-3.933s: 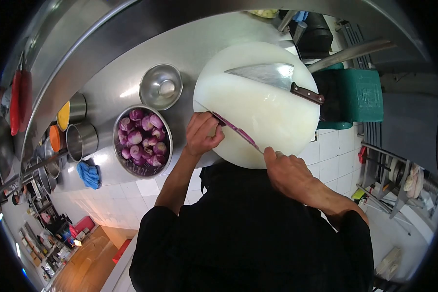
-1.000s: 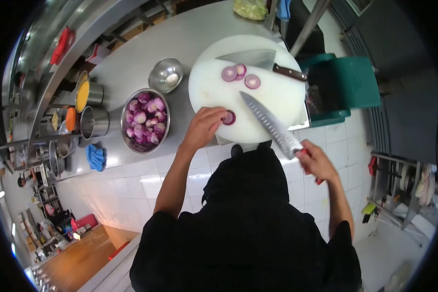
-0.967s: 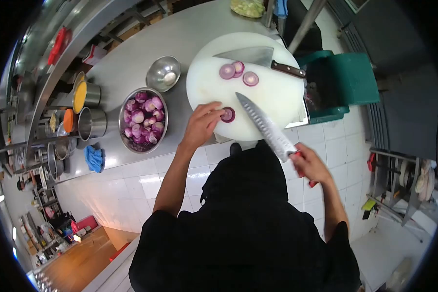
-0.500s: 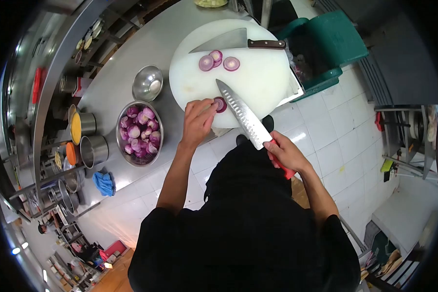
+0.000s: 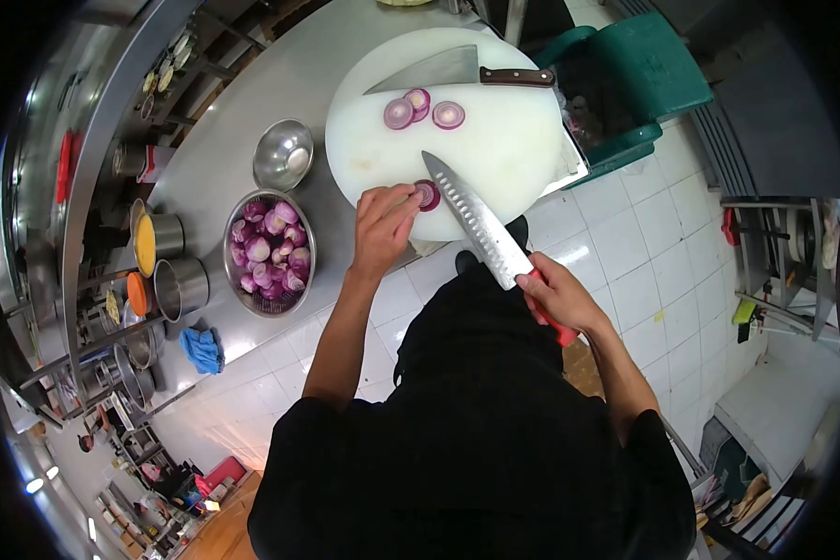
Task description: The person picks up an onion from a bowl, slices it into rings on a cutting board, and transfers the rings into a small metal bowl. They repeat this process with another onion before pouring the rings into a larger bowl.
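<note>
Steel counter [image 5: 243, 145] bears, at its right part, a round white cutting board [image 5: 345, 140]; left of the board stand a perforated colander [image 5: 231, 238] of peeled red onions [image 5: 273, 222] and, just beyond it, a small steel bowl [image 5: 259, 159]. On the board: wooden-handled knife [image 5: 443, 68] lying along the far side, three onion slices [image 5: 448, 115] nearer, and a cut onion piece [image 5: 427, 195] at the near edge, left hand [image 5: 383, 227] with fingertips touching it. Hands apart; right hand [image 5: 560, 293] closed round the handle of the red-handled knife [image 5: 476, 224], blade slanting over the board, tip pointing far-left.
</note>
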Demonstrator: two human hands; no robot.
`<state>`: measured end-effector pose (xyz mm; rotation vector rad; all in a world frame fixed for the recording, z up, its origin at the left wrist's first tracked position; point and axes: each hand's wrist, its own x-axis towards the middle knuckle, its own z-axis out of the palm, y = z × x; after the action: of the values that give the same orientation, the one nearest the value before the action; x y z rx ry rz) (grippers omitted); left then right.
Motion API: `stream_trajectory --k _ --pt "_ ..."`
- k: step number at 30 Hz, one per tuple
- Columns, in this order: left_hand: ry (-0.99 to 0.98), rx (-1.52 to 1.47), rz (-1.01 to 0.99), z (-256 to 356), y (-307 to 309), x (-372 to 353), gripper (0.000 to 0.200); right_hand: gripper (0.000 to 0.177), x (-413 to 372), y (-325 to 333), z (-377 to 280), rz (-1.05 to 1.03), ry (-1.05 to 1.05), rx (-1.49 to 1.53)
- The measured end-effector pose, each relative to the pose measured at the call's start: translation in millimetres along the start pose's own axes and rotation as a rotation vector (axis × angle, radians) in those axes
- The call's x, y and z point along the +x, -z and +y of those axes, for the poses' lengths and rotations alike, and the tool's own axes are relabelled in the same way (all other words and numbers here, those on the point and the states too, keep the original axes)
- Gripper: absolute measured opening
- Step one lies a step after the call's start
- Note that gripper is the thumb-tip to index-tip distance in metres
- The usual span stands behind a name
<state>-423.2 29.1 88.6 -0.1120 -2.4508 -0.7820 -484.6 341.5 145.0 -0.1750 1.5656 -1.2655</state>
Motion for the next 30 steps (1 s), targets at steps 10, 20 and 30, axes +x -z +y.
stream_trajectory --k 10,20,30 --pt "0.011 -0.007 0.006 0 -1 0 0.035 0.023 5 -2 9 -0.023 -0.020 0.096" --pt "0.034 0.014 -0.020 5 2 2 0.029 0.023 7 -4 3 0.002 -0.008 0.026" --pt "-0.001 -0.005 0.005 -1 -1 0 0.033 0.027 5 -6 0 0.031 0.067 -0.128"
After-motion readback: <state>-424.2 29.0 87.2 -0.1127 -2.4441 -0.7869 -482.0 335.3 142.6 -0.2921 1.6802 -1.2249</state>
